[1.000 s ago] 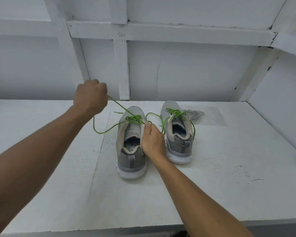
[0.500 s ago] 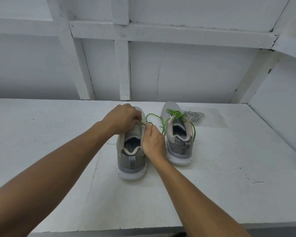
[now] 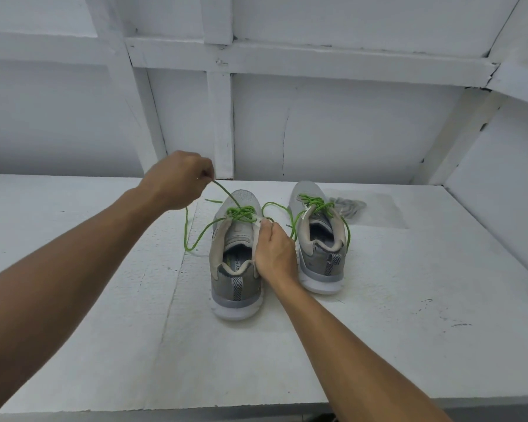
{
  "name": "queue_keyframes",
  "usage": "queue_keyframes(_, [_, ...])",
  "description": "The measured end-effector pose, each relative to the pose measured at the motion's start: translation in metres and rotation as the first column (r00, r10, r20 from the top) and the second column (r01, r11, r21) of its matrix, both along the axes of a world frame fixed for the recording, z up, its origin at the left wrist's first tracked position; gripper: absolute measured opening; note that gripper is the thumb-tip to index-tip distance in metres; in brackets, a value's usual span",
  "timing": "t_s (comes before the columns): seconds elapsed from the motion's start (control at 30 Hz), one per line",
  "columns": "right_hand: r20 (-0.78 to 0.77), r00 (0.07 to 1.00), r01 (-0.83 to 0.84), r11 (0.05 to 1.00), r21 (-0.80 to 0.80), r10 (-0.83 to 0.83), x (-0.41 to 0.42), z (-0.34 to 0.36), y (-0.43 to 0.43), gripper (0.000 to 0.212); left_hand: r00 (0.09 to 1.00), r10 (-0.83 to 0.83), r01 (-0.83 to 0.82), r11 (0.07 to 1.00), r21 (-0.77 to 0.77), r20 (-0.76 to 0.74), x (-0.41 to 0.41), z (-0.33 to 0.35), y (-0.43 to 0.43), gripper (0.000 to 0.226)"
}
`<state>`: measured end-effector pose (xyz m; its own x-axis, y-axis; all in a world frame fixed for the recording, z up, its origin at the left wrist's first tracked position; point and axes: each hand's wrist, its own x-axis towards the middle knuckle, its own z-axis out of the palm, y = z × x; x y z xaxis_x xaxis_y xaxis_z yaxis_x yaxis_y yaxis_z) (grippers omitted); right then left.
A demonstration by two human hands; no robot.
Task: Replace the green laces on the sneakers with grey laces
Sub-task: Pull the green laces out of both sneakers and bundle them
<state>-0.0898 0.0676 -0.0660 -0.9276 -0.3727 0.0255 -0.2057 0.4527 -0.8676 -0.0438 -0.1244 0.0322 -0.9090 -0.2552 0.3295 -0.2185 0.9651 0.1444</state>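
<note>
Pinching a green lace taut, the left hand is raised; the right hand grips the left sneaker's collar. Both sneakers point away, heels nearest.

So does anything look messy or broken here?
Nothing is broken. The green lace on the left shoe is half undone, one strand pulled up by the left hand, the rest trailing on the table. The table's white paint is cracked and scuffed. Grey laces lie bunched behind the right shoe.
</note>
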Motion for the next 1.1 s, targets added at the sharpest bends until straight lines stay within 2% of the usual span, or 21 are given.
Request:
queue_keyframes(0.2, [-0.01, 1.0, -0.002, 1.0, 0.016, 0.002, -0.001, -0.001, -0.001, 0.043, 0.992, 0.125, -0.125, 0.992, 0.016, 0.01, 0.012, 0.013, -0.009, 0.02])
queue_keyframes(0.37, [-0.015, 1.0, 0.007, 1.0, 0.014, -0.007, -0.001, 0.0, 0.0, 0.043, 0.986, 0.158, -0.156, 0.987, -0.024, 0.057, 0.019, 0.0, -0.009, 0.015])
queue_keyframes(0.47, [-0.02, 1.0, 0.007, 1.0, 0.014, -0.007, -0.001, 0.0, 0.0, 0.043, 0.967, 0.126, -0.125, 0.992, -0.019, 0.223, 0.02, -0.013, -0.003, 0.016])
queue_keyframes(0.57, [-0.015, 1.0, 0.014, 1.0, 0.018, -0.013, -0.001, 0.0, 0.0, 0.043, 0.85, 0.072, -0.116, 0.992, 0.052, 0.521, 0.02, -0.018, -0.001, 0.023])
queue_keyframes(0.6, [-0.013, 1.0, 0.017, 1.0, 0.021, -0.016, 0.0, 0.001, 0.0, 0.043, 0.822, 0.074, -0.131, 0.99, 0.06, 0.564, 0.02, -0.018, -0.002, 0.029])
queue_keyframes(0.63, [-0.013, 1.0, 0.017, 1.0, 0.022, -0.017, 0.0, 0.001, 0.001, 0.043, 0.825, 0.083, -0.139, 0.989, 0.058, 0.558, 0.02, -0.018, -0.002, 0.032])
queue_keyframes(0.7, [-0.015, 1.0, 0.015, 1.0, 0.018, -0.015, -0.001, 0.001, 0.001, 0.043, 0.885, 0.091, -0.135, 0.989, 0.064, 0.456, 0.019, -0.016, -0.001, 0.033])
queue_keyframes(0.83, [-0.018, 1.0, 0.011, 1.0, 0.025, -0.01, 0.0, 0.001, 0.0, 0.043, 0.975, 0.059, -0.109, 0.967, 0.229, 0.215, 0.015, -0.021, 0.03, 0.039])
queue_keyframes(1.0, [-0.032, 0.998, -0.041, 0.992, 0.121, 0.045, -0.006, 0.005, 0.0, 0.045, 0.986, 0.14, -0.165, 0.903, 0.396, 0.092, 0.01, -0.052, 0.061, 0.033])
queue_keyframes(1.1, [-0.119, 0.99, -0.056, 0.98, 0.192, 0.08, -0.012, 0.014, -0.001, 0.037, 0.974, 0.224, -0.186, 0.865, 0.466, -0.027, 0.013, -0.069, 0.064, 0.034])
